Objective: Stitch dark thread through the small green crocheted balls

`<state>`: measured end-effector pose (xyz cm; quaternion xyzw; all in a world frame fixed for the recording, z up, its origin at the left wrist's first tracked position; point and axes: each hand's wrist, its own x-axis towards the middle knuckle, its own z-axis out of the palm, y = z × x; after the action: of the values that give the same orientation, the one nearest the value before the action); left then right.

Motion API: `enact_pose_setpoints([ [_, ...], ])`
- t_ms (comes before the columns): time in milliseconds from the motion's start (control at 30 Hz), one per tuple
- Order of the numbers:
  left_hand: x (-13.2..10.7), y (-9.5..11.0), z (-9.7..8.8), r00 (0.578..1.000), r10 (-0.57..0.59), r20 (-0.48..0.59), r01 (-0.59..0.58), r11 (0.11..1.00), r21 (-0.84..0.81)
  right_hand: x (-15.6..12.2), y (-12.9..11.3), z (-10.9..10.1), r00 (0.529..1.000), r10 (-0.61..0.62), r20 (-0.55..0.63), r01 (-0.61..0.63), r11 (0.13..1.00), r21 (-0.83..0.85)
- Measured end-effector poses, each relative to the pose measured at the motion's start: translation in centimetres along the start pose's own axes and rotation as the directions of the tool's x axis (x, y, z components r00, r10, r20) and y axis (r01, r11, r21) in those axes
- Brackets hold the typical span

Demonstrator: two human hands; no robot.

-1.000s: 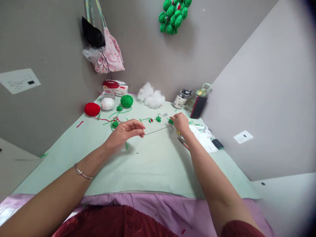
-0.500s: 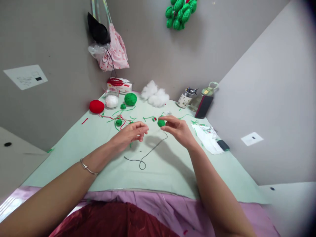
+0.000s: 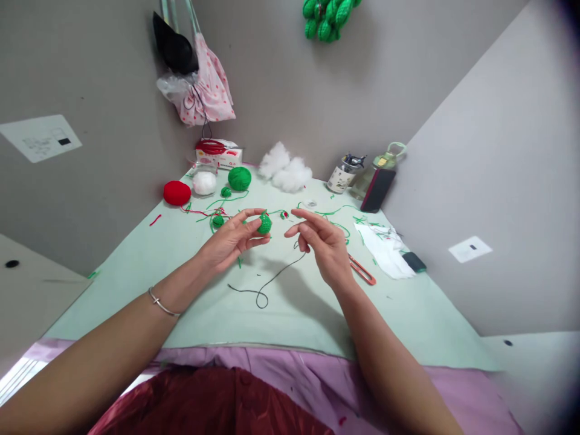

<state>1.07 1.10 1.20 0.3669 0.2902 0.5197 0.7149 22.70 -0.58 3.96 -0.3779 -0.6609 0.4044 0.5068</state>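
My left hand (image 3: 226, 243) pinches a small green crocheted ball (image 3: 264, 224) between thumb and fingertips, lifted a little above the pale green table mat (image 3: 290, 314). My right hand (image 3: 322, 243) hovers just right of the ball, index finger stretched toward it and the other fingers curled. A dark thread (image 3: 272, 281) hangs from those curled fingers and ends in a loop on the mat. Another small green crocheted piece (image 3: 218, 221) lies behind my left hand among red and green yarn scraps.
At the back stand a red yarn ball (image 3: 177, 193), a white ball (image 3: 204, 182), a green yarn ball (image 3: 239, 178), white stuffing (image 3: 286, 170), a cup (image 3: 341, 177), a bottle (image 3: 386, 162) and a phone (image 3: 377, 190). Red-handled snips (image 3: 361, 271) and white cloth (image 3: 384, 248) lie right.
My right hand took the green ball from the far mat and brought it near, trailing the dark thread. The ball is now in my left hand. The snips lie uncovered on the mat.
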Motion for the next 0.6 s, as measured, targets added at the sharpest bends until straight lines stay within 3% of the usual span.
enact_pose_setpoints([
  [100, 0.0, -0.2, 0.1, 1.000, 0.014, 0.008, -0.014, 1.000, 0.003, -0.6, 0.0, 1.1, 0.998, 0.019, 0.066, -0.017, 0.999, -0.029],
  [200, 0.0, -0.3, 0.2, 1.000, 0.003, 0.002, -0.003, 1.000, -0.021, -0.9, 0.3, 1.9, 0.998, -0.003, 0.060, 0.018, 0.967, -0.254],
  [333, 0.0, -0.2, 0.2, 1.000, 0.010, -0.014, -0.010, 0.999, -0.042, -1.0, 0.5, 2.0, 0.991, -0.129, 0.040, 0.132, 0.848, -0.514],
  [433, 0.1, -0.1, 0.1, 0.999, 0.027, -0.018, -0.028, 0.999, -0.043, -1.0, 0.2, 2.0, 0.985, -0.163, 0.049, 0.165, 0.845, -0.509],
  [600, 0.1, -0.1, 0.0, 0.998, 0.047, -0.039, -0.048, 0.998, -0.040, -1.2, 0.1, 2.1, 0.990, -0.119, 0.072, 0.139, 0.867, -0.479],
])
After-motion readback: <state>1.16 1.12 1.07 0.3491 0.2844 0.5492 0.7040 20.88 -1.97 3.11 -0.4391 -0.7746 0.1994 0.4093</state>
